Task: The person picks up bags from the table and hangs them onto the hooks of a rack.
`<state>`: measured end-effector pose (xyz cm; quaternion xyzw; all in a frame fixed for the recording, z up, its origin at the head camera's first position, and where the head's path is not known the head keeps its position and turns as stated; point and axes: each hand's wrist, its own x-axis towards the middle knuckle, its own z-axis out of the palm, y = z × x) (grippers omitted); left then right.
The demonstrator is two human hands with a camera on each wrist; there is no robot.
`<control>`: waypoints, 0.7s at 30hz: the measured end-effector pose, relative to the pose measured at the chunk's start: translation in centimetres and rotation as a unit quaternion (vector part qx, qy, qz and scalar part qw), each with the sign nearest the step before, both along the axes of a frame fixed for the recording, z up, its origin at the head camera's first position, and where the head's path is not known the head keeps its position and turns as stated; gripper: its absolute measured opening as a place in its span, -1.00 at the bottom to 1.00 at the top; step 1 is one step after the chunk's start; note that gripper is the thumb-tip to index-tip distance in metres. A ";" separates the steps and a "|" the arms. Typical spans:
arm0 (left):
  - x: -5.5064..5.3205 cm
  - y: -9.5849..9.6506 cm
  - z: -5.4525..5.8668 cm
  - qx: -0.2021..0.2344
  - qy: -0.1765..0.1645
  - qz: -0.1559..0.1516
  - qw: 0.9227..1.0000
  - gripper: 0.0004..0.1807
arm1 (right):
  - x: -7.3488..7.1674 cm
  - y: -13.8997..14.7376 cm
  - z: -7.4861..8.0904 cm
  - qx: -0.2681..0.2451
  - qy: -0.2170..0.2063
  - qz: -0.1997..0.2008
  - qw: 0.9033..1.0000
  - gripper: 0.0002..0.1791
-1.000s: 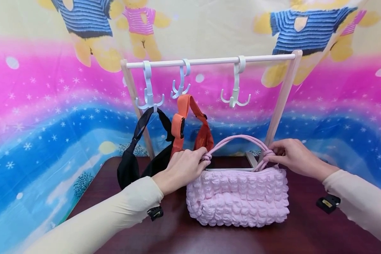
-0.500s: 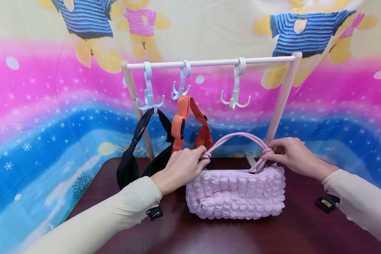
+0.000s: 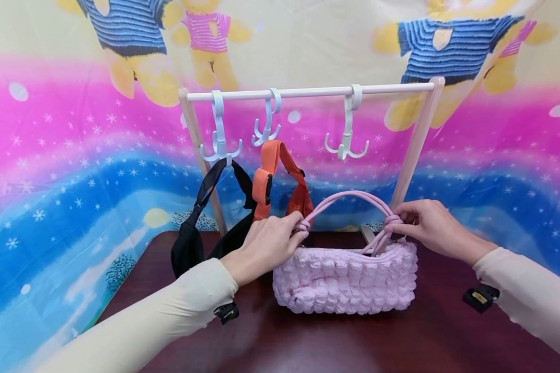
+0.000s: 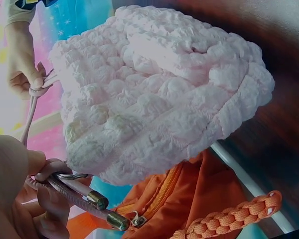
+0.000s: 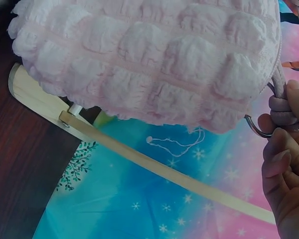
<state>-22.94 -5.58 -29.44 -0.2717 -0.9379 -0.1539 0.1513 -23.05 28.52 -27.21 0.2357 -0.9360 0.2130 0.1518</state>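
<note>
A pink puffy handbag [image 3: 345,282] with a corded handle [image 3: 350,196] is held up by both hands. My left hand [image 3: 270,243] pinches the knot at the handle's left end; metal-tipped cord ends [image 4: 97,199] stick out below those fingers in the left wrist view. At the right end, my right hand [image 3: 431,228] pinches the other knot [image 5: 281,110], beside a metal ring [image 5: 256,128]. The handle arches upward between the hands. Behind the left hand hang an orange bag [image 3: 300,199] and a black bag [image 3: 189,248].
A wooden rack [image 3: 413,145] stands on the dark red table [image 3: 308,342]. From its rail [image 3: 308,91] hang a left hook [image 3: 219,140], a middle hook [image 3: 266,129] and a right hook [image 3: 347,134]. The black bag's strap loops on the left hook. A printed cloth [image 3: 74,129] covers the back.
The handbag has risen slightly and its underside has moved back, away from me. Both hands keep their pinch on the handle knots, and the handle arch stands a little higher.
</note>
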 end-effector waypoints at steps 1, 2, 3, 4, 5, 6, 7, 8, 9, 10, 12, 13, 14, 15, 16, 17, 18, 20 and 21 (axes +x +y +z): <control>0.0 0.0 0.0 -0.001 0.000 0.001 1.000 -0.76 | 0.0 0.0 0.0 -0.002 0.001 0.001 1.000 -0.90; 0.0 0.0 0.0 -0.001 0.001 0.003 1.000 -0.76 | 0.1 0.0 0.0 -0.003 0.002 0.003 1.000 -0.90; 0.0 0.0 0.1 -0.001 0.000 0.004 1.000 -0.77 | 0.1 -0.1 0.1 -0.004 0.004 0.004 1.000 -0.90; 0.0 0.0 0.1 -0.001 -0.001 0.004 1.000 -0.77 | 0.1 -0.1 0.1 -0.006 0.005 0.005 1.000 -0.90; 0.0 0.0 0.1 -0.001 0.000 0.005 1.000 -0.77 | 0.1 -0.1 0.1 -0.006 0.006 0.005 1.000 -0.89; 0.0 0.0 0.2 -0.001 0.000 0.005 1.000 -0.77 | 0.1 -0.1 0.1 -0.007 0.007 0.005 1.000 -0.89; 0.0 0.0 0.2 -0.001 0.001 0.006 1.000 -0.77 | 0.1 -0.1 0.1 -0.008 0.010 0.005 1.000 -0.88; 0.0 0.0 0.3 -0.001 0.003 0.005 1.000 -0.77 | 0.1 -0.2 0.1 -0.008 0.013 0.006 1.000 -0.88; 0.0 0.0 0.3 -0.001 0.006 0.005 1.000 -0.77 | 0.1 -0.2 0.1 -0.009 0.014 0.007 1.000 -0.88; 0.0 0.0 0.4 0.000 0.008 0.004 1.000 -0.78 | 0.0 -0.2 0.2 -0.009 0.016 0.008 1.000 -0.88; 0.0 -0.1 0.5 0.000 0.009 0.003 1.000 -0.78 | 0.0 -0.2 0.2 -0.012 0.017 0.010 1.000 -0.88; 0.0 -0.1 0.5 0.000 0.010 0.003 1.000 -0.78 | -0.1 -0.3 0.3 -0.014 0.017 0.011 1.000 -0.88; -0.1 -0.2 0.6 0.001 0.010 0.003 1.000 -0.78 | -0.1 -0.3 0.3 -0.016 0.016 0.012 1.000 -0.88; 0.0 -0.2 0.6 0.002 0.010 0.004 1.000 -0.78 | -0.1 -0.3 0.3 -0.017 0.015 0.014 1.000 -0.88; 0.0 -0.2 0.7 0.002 0.009 0.004 1.000 -0.78 | -0.2 -0.3 0.4 -0.019 0.015 0.014 1.000 -0.88; 0.0 -0.2 0.7 0.002 0.010 0.004 1.000 -0.78 | -0.2 -0.3 0.4 -0.021 0.015 0.014 1.000 -0.89; 0.0 -0.2 0.8 0.001 0.012 0.006 1.000 -0.77 | -0.2 -0.4 0.4 -0.022 0.016 0.014 1.000 -0.89; -0.1 -0.2 0.9 0.003 0.015 0.006 1.000 -0.77 | -0.2 -0.4 0.4 -0.023 0.022 0.014 0.999 -0.89; -0.1 -0.2 0.9 0.003 0.016 0.006 1.000 -0.77 | -0.2 -0.4 0.4 -0.023 0.025 0.014 0.999 -0.89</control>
